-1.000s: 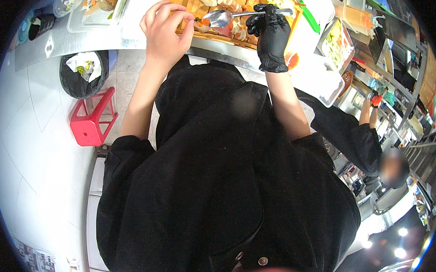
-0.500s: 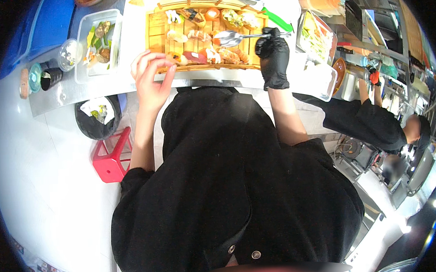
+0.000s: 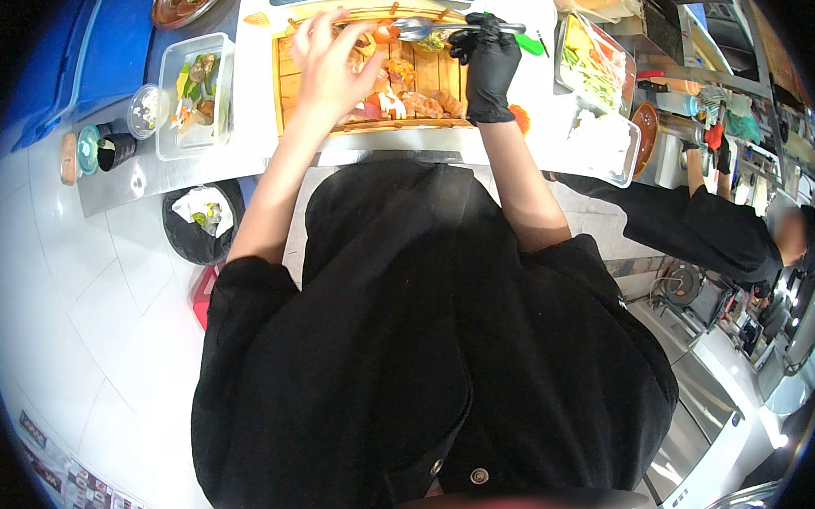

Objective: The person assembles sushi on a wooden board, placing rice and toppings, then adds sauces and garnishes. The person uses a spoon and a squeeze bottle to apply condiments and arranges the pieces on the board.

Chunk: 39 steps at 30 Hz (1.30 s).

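Observation:
A wooden serving tray with low railings holds several pieces of sushi. My bare left hand hovers over its left half, fingers apart and holding nothing I can see. That hand hides some of the sushi. Closed in a black glove, my right hand grips a metal spoon by the handle above the tray's far right part. The spoon's tip is beside an orange-topped piece near the far railing. Whether they touch, I cannot tell.
Left of the tray stands a clear container of vegetable trimmings. On the right are a tub of shredded vegetables, a tub of white food and an orange blob. A lined bin stands below; a co-worker is at right.
My left hand has moved right and away from me, over the tray. My right hand has carried the spoon toward the tray's far edge. The whole view has shifted slightly.

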Available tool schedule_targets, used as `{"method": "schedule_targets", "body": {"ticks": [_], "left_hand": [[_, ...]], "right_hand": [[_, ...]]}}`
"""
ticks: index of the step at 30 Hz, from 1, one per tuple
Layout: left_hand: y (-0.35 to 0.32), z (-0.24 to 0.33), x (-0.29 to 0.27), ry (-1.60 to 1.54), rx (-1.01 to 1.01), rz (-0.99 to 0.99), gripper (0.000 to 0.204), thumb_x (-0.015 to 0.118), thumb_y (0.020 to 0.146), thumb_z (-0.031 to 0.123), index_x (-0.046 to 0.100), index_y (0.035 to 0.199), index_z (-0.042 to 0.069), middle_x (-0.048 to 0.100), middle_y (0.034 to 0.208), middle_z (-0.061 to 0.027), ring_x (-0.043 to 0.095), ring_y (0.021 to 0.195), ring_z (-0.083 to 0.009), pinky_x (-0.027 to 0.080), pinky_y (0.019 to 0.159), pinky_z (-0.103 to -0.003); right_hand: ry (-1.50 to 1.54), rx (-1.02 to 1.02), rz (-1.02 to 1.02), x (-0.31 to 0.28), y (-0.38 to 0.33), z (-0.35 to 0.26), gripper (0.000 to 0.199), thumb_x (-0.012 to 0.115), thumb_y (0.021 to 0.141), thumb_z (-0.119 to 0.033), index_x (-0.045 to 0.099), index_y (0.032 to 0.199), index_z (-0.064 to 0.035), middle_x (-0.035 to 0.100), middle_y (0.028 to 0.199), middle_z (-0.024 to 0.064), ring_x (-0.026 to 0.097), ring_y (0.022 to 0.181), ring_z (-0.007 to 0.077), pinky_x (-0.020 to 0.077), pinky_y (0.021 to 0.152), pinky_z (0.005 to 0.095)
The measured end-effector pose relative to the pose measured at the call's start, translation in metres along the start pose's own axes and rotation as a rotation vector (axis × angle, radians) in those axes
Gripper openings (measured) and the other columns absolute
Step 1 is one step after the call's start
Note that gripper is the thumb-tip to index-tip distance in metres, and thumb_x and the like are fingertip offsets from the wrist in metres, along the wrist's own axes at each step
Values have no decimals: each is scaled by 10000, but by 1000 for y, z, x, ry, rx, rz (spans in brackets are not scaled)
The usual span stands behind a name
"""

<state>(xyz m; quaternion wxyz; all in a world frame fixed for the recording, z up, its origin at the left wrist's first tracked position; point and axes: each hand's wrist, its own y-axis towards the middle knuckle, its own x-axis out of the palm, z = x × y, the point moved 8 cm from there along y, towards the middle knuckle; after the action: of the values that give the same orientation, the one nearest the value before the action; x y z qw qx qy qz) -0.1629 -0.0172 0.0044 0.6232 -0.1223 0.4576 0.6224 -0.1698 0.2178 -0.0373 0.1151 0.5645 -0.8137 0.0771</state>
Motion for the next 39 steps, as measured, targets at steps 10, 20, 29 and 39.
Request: {"method": "schedule_targets", "body": {"ticks": [10, 20, 29, 39], "left_hand": [[32, -10, 50, 59, 34, -56, 325, 721, 775, 163, 709, 1099, 132, 475, 1424, -216, 341, 1352, -481, 289, 1102, -570], [28, -18, 55, -8, 150, -106, 190, 735, 803, 257, 733, 993, 247, 483, 1477, -96, 259, 1450, -380, 163, 1140, -536], [30, -24, 55, 39, 85, -113, 199, 741, 796, 253, 728, 994, 235, 493, 1457, -93, 264, 1455, -354, 157, 1136, -533], [27, -22, 59, 136, -6, -99, 196, 761, 777, 259, 697, 923, 145, 532, 1370, -100, 300, 1427, -351, 150, 1120, -581]], "right_hand": [[-157, -64, 3, 21, -13, 4, 153, 559, 1031, -98, 634, 1064, 32, 684, 824, 81, 671, 692, 146, 525, 583, 277], [-258, -116, -25, 26, -12, -3, 128, 589, 1022, -105, 631, 1054, 11, 697, 902, 65, 664, 723, 126, 524, 599, 270], [-256, -106, -25, 27, -8, -6, 146, 590, 1023, -121, 640, 1053, 14, 701, 871, 72, 664, 695, 136, 532, 596, 276], [-285, -150, -2, 26, -11, -7, 114, 602, 1011, -94, 641, 1045, 8, 720, 868, 74, 683, 692, 135, 543, 594, 277]]}}
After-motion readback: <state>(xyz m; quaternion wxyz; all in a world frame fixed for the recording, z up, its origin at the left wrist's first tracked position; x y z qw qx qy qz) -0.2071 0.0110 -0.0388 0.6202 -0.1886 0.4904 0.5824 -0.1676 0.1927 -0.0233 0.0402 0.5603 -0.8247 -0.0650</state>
